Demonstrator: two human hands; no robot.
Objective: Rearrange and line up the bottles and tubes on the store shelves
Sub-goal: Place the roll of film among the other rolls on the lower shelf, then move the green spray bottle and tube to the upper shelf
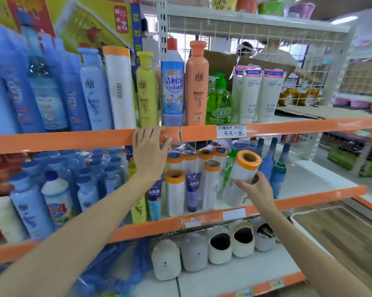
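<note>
Holding the tilted white roll (pixel 241 176) in curled right-hand fingers (pixel 244 182), stand it straight beside the other rolls (pixel 210 185); left-hand fingers (pixel 151 133) lie flat on the shelf edge (pixel 73 140).

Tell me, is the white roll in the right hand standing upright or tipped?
Tipped. The white roll leans right, its orange-rimmed open end facing up toward the camera, while the right hand grips its lower half; neighbouring rolls stand straight.

Both forearms bare to the frame edge; left hand (pixel 149 151) and right hand (pixel 258 188) ungloved, no sleeves, rings or watch seen.
</note>
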